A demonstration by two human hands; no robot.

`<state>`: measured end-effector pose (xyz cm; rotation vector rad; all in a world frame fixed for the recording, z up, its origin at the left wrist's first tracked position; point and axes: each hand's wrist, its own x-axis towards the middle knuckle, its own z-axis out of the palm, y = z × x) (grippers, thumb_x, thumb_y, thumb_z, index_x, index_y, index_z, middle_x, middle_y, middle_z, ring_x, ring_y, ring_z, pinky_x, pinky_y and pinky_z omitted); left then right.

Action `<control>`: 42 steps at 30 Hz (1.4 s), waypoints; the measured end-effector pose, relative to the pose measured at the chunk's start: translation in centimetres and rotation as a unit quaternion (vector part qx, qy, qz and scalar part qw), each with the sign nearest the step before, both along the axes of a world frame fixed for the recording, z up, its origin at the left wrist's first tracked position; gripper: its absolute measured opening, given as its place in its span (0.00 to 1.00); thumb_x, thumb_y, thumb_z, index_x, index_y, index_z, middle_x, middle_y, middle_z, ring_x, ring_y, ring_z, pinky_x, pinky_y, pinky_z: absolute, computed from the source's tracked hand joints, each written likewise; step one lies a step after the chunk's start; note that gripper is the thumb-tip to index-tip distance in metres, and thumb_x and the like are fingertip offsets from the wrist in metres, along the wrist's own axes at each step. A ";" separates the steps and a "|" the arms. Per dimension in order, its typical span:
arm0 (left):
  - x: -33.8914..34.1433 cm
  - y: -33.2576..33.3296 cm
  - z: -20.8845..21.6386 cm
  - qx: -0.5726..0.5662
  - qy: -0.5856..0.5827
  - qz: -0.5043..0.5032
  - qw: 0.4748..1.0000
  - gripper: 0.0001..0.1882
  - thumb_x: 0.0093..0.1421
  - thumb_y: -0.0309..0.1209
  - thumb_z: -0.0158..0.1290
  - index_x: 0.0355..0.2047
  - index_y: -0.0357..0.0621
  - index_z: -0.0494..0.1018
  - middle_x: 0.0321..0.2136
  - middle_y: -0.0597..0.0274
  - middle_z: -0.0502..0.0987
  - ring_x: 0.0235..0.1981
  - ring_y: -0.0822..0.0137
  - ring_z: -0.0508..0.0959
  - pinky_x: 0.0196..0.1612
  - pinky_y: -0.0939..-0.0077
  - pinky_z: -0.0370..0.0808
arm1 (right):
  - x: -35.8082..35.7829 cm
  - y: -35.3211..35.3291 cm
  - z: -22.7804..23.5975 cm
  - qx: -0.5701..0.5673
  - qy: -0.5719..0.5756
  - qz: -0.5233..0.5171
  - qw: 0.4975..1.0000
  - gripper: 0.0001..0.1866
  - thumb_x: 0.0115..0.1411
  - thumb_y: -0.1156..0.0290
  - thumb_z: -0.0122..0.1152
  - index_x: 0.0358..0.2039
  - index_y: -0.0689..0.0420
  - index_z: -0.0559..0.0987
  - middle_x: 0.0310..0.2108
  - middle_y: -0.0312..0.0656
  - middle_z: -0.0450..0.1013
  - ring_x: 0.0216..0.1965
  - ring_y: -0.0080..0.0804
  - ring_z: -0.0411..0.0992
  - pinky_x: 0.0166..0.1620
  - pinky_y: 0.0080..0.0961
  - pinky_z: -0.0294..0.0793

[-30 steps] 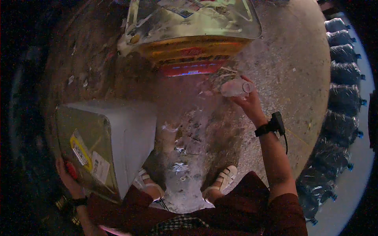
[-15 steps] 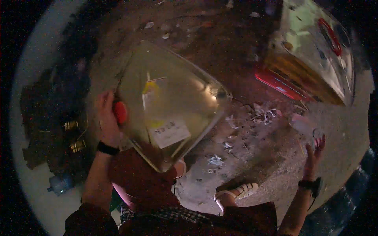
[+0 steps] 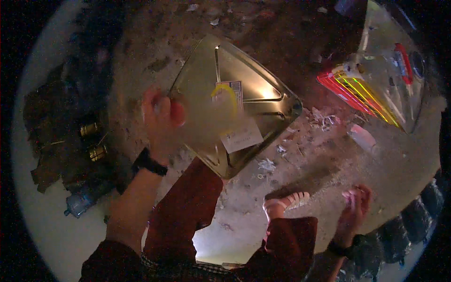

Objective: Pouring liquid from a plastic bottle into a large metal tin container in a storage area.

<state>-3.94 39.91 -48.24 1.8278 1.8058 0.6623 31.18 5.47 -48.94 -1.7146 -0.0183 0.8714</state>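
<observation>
A square metal tin [image 3: 253, 77] with a pressed, ribbed face hangs tilted in front of me, paper labels and a yellow curved mark on it. My left hand [image 3: 157, 115] is closed at its left edge, beside a round red part [image 3: 177, 113]; the exact hold is blurred and partly hidden. Lower right, my right hand [image 3: 357, 203] has loosely curled fingers, somewhat apart, and nothing visible in it. It is apart from the tin, above the ground.
A second metal tin [image 3: 383, 75] with a red handle and red-yellow side stands at upper right. Scraps of white litter [image 3: 267, 164] and a pale pinkish piece [image 3: 362, 136] lie on the dirt floor. A clear plastic bottle [image 3: 80, 203] and dark flattened pieces [image 3: 51, 127] are at left.
The tin and my left hand have moved right and slightly up in view, and the tin has turned. My right hand has dropped lower and its fingers have curled in.
</observation>
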 end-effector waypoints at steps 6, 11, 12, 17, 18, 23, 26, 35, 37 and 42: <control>-9.4 -10.0 6.5 -0.112 -0.018 -0.068 0.991 0.24 0.65 0.29 0.53 0.61 0.40 0.63 0.55 0.55 0.68 0.57 0.64 0.68 0.58 0.65 0.68 | -8.9 11.0 5.7 0.078 0.187 0.056 0.978 0.19 0.61 0.77 0.60 0.54 0.60 0.72 0.48 0.42 0.73 0.49 0.30 0.72 0.52 0.27 0.74; -20.3 -15.2 17.0 -0.289 0.086 0.068 0.951 0.18 0.64 0.30 0.55 0.52 0.41 0.69 0.47 0.58 0.72 0.49 0.65 0.72 0.55 0.67 0.69 | -13.5 17.9 8.8 0.093 0.219 0.103 0.966 0.21 0.63 0.76 0.58 0.57 0.59 0.71 0.54 0.42 0.71 0.54 0.32 0.70 0.55 0.30 0.72; -22.3 -15.9 18.9 -0.339 0.061 0.102 0.933 0.15 0.63 0.31 0.56 0.50 0.41 0.71 0.44 0.60 0.73 0.46 0.65 0.73 0.52 0.68 0.70 | -14.2 19.0 9.1 0.098 0.229 0.102 0.963 0.22 0.63 0.76 0.58 0.58 0.58 0.71 0.57 0.42 0.70 0.55 0.32 0.69 0.55 0.31 0.72; -27.0 -16.1 21.8 -0.312 -0.057 0.182 0.931 0.14 0.63 0.33 0.57 0.47 0.42 0.72 0.39 0.64 0.74 0.41 0.69 0.74 0.46 0.71 0.71 | -17.0 22.1 9.8 0.084 0.219 0.128 0.964 0.27 0.63 0.75 0.58 0.63 0.56 0.67 0.63 0.42 0.64 0.60 0.34 0.65 0.56 0.33 0.71; -25.6 -14.7 22.1 -0.321 -0.138 0.221 0.910 0.14 0.63 0.33 0.57 0.46 0.42 0.73 0.39 0.65 0.74 0.40 0.71 0.74 0.45 0.73 0.71 | -17.4 22.0 9.4 0.068 0.242 0.123 0.960 0.29 0.63 0.75 0.58 0.64 0.55 0.65 0.64 0.41 0.62 0.61 0.35 0.64 0.57 0.33 0.71; -15.9 -7.0 19.7 -0.415 -0.300 0.194 0.836 0.16 0.65 0.36 0.56 0.49 0.41 0.72 0.40 0.66 0.75 0.40 0.71 0.75 0.47 0.74 0.72 | -18.1 23.2 11.0 0.011 0.246 0.121 0.962 0.32 0.62 0.72 0.61 0.65 0.54 0.63 0.64 0.41 0.61 0.61 0.34 0.63 0.57 0.35 0.70; -9.2 -4.6 17.6 -0.448 -0.333 0.104 0.823 0.20 0.65 0.36 0.56 0.54 0.40 0.71 0.46 0.63 0.76 0.48 0.68 0.75 0.54 0.72 0.70 | -17.7 22.6 13.0 -0.003 0.228 0.131 0.965 0.29 0.62 0.71 0.62 0.63 0.55 0.65 0.62 0.41 0.63 0.59 0.35 0.66 0.56 0.35 0.71; 4.8 -2.5 13.4 -0.471 -0.313 0.009 0.825 0.24 0.64 0.32 0.55 0.59 0.39 0.67 0.57 0.56 0.71 0.60 0.66 0.69 0.63 0.72 0.63 | -15.5 13.4 17.7 -0.096 0.300 -0.023 0.949 0.20 0.63 0.72 0.62 0.54 0.59 0.72 0.50 0.40 0.72 0.47 0.29 0.74 0.50 0.30 0.76; 7.8 -2.0 11.7 -0.466 -0.335 -0.001 0.819 0.24 0.63 0.30 0.56 0.58 0.39 0.68 0.56 0.56 0.72 0.59 0.66 0.70 0.61 0.72 0.64 | -14.1 11.1 17.7 -0.138 0.286 -0.014 0.948 0.20 0.63 0.71 0.62 0.54 0.60 0.72 0.48 0.40 0.73 0.46 0.29 0.74 0.50 0.30 0.75; 9.4 -2.9 9.7 -0.533 -0.329 0.023 0.779 0.32 0.63 0.33 0.56 0.64 0.40 0.59 0.61 0.59 0.67 0.61 0.63 0.69 0.64 0.67 0.64 | -11.4 7.5 20.2 -0.139 0.320 0.013 0.937 0.19 0.64 0.72 0.61 0.54 0.61 0.72 0.45 0.40 0.74 0.45 0.28 0.74 0.50 0.28 0.75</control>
